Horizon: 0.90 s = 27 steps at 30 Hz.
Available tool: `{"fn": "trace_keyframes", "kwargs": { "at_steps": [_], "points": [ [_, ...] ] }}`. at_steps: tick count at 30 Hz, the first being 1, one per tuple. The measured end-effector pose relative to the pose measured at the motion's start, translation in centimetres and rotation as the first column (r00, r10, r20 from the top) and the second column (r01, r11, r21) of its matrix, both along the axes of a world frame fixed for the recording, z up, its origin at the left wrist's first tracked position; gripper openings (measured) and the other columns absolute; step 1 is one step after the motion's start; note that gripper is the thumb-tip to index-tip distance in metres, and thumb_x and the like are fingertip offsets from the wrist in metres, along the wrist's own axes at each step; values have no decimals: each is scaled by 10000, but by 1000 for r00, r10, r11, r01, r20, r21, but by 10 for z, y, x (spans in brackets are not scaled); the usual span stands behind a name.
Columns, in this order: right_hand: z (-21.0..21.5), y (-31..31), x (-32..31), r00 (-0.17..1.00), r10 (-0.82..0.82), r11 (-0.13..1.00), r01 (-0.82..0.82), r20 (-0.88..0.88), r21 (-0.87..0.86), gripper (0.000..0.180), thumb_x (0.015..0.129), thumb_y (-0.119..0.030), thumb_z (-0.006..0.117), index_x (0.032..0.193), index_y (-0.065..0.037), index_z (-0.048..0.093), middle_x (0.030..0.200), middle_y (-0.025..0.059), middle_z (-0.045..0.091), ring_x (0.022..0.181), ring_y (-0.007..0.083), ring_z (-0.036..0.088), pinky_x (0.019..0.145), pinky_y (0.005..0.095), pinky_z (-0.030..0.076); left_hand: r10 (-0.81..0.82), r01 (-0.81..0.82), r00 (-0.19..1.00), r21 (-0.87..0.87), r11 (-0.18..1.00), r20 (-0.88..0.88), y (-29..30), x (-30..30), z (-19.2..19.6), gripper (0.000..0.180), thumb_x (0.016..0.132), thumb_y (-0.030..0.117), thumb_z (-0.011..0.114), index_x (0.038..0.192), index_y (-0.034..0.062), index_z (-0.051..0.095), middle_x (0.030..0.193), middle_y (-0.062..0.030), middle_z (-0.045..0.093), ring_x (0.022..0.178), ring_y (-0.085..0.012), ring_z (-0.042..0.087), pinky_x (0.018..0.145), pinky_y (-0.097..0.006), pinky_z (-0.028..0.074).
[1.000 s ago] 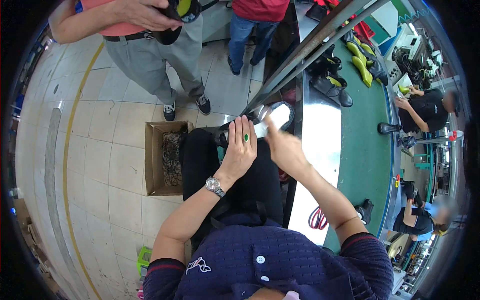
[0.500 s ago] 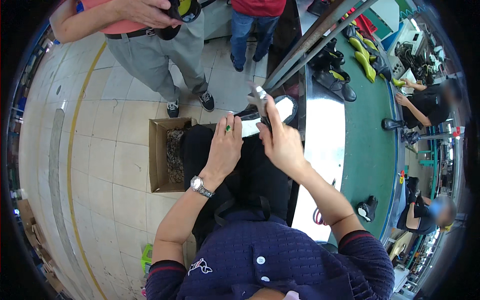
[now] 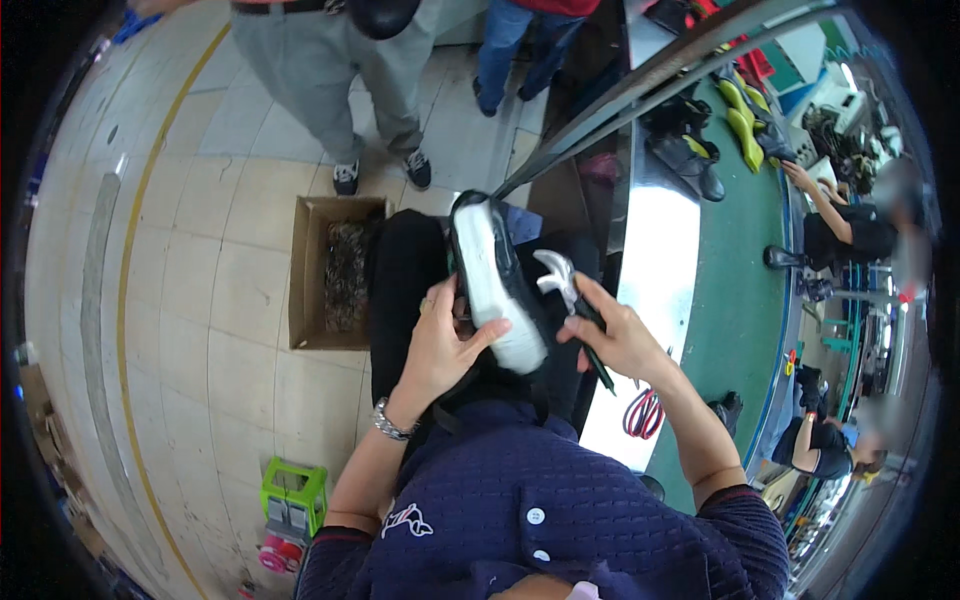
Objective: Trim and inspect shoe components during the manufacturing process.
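A black shoe [image 3: 492, 280] with a white insole face lies sole-up across my lap. My left hand [image 3: 440, 345] grips its near end, thumb against the white surface; a watch sits on that wrist. My right hand [image 3: 615, 335] is closed around the dark handle of a metal hammer-like tool [image 3: 558, 278], whose silvery head sits just right of the shoe, close to its edge. I wear dark trousers and a navy top.
A cardboard box [image 3: 336, 270] of dark scraps stands on the tiled floor to my left. A green conveyor table [image 3: 735, 300] with shoes runs along my right; red-handled pliers [image 3: 640, 412] lie near its edge. Two people stand ahead. A green object [image 3: 292, 495] sits on the floor.
Both hands were raised and holding only small things before; now the shoe is up on my lap in my left hand and the tool is in my right hand beside it.
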State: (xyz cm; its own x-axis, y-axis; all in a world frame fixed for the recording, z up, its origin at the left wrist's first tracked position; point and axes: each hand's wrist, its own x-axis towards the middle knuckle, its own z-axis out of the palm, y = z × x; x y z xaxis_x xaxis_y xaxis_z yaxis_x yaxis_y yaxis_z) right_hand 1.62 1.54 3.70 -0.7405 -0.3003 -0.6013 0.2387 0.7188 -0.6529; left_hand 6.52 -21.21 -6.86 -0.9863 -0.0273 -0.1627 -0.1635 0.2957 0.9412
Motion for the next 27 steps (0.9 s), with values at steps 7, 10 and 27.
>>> {"fn": "trace_keyframes", "kwargs": {
  "at_steps": [7, 10, 27],
  "points": [
    [1, -35, -10, 919, 376, 915, -388, -114, -111, 576, 976, -147, 534, 1479, -74, 262, 833, 195, 654, 741, 321, 674, 761, 405, 500, 255, -262, 962, -69, 963, -95, -30, 9, -10, 330, 973, 249, 566, 1068, -50, 667, 723, -210, 629, 627, -307, 629, 593, -356, 479],
    [28, -72, -32, 782, 600, 757, -623, 166, 196, 609, 954, -112, 531, 1489, -77, 242, 727, 232, 638, 648, 371, 651, 664, 442, 507, 182, -182, 983, -19, 983, -9, -29, 18, -12, 331, 974, 235, 560, 1099, -55, 657, 693, -214, 617, 591, -291, 636, 533, -347, 458],
    [-16, -50, 17, 732, 633, 765, -542, -251, 348, 646, 918, -111, 598, 1489, -179, 304, 758, 164, 657, 544, 307, 634, 514, 382, 525, -255, -270, 911, 936, 225, 324, -6, -28, -23, 727, 990, 361, 521, 1564, 178, 113, 1515, -51, 342, 1325, -173, 403, 1068, -319, 350]
  ]
}}
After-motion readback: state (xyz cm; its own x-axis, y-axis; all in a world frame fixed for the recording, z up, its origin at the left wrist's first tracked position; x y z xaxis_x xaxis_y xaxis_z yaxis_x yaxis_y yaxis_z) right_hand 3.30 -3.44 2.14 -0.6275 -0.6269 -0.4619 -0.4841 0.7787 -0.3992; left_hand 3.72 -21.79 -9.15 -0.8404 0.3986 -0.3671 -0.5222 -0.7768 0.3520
